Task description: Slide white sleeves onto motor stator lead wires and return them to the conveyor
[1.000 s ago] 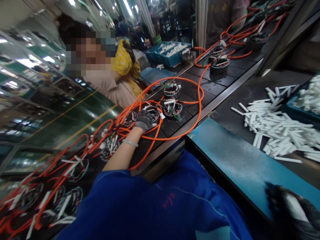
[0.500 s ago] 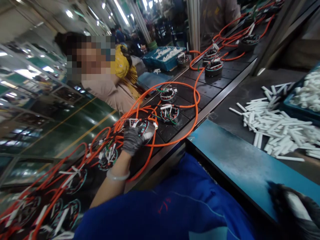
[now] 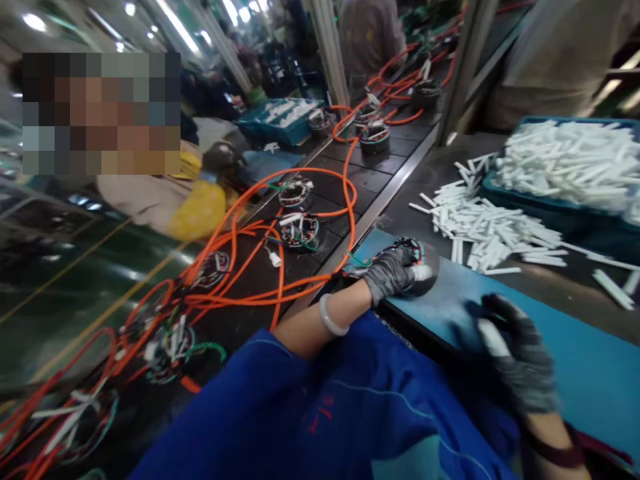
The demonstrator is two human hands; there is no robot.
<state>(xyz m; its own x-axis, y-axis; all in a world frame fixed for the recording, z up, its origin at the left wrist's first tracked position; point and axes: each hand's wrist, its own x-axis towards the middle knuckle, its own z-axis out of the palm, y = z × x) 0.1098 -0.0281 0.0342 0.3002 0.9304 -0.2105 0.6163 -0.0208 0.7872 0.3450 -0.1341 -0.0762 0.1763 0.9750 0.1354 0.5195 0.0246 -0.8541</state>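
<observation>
My left hand (image 3: 393, 277), in a grey glove with a white-covered thumb, is closed on the rim of a round wired motor stator (image 3: 429, 267). The stator is at the far left end of the blue work plate (image 3: 585, 360), its teal and red wires on the upper face. Green wires trail from it towards the orange cable (image 3: 310, 285). My right hand (image 3: 523, 353), gloved alike and blurred, hovers above the plate to the right of the stator. Its fingers are curved and apart from the white-covered thumb, with nothing visible between them.
Loose white tubes (image 3: 493, 230) are piled behind the plate, beside a blue crate (image 3: 540, 207) full of them. On the conveyor (image 3: 367, 175) at left, several more stators (image 3: 299, 230) lie among looped orange cables. A co-worker in yellow sleeves (image 3: 200, 210) stands across it.
My left hand has carried the stator from the conveyor rightwards onto the blue plate. My right hand has come up and left from the lower right corner, and the view has turned right.
</observation>
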